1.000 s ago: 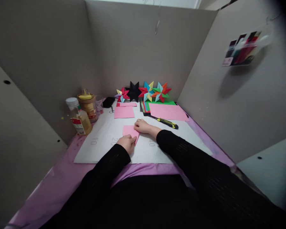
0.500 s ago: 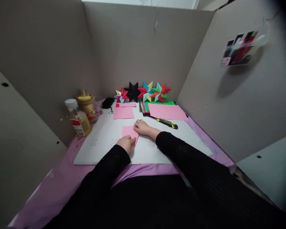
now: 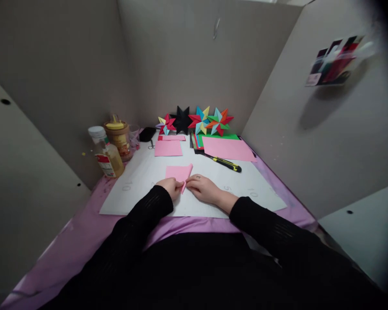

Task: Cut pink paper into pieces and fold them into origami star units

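A small pink paper (image 3: 178, 172) lies folded on the white sheet (image 3: 142, 181) in front of me. My left hand (image 3: 170, 187) rests on its near left corner and pinches it. Beside it, my right hand (image 3: 202, 188) grips the near right edge of the same paper, fingertips meeting the left hand's. Both arms wear black sleeves. The paper's right corner lifts slightly off the sheet.
A pink square (image 3: 168, 148), a larger pink sheet (image 3: 228, 149) on a coloured paper stack and a yellow-black utility knife (image 3: 226, 163) lie farther back. Several folded paper stars (image 3: 198, 120) lean on the back wall. Bottle (image 3: 106, 153) and jar (image 3: 119, 135) stand left. Cardboard walls enclose the desk.
My right hand has drawn back from the paper's far right corner to its near edge beside the left hand. The paper's right side is now lifted.
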A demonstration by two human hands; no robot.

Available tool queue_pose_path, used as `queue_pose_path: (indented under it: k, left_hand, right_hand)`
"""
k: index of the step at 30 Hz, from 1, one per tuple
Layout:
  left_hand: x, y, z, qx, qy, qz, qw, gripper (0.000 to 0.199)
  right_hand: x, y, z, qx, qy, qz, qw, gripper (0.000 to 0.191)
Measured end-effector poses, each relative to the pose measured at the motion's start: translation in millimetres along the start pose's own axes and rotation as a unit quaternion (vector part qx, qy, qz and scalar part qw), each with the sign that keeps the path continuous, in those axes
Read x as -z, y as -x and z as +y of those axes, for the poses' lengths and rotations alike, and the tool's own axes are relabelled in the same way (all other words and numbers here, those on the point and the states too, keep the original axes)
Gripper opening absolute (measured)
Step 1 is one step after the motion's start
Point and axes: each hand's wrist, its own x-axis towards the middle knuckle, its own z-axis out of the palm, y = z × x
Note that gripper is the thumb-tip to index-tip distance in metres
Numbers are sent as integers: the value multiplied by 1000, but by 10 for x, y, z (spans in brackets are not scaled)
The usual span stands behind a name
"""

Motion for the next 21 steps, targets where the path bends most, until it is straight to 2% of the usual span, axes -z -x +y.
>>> queue_pose_path:
  k: [8,21]
  left_hand:
    - [25,17,10,-5,-4,5,1000,37]
    - [20,65,54,-1,-15,21,1000,35]
  right_hand:
    - [-33,-31,17,-2,18,18,1000,25]
    - [-89,-92,70,-57,118,-55,990,41]
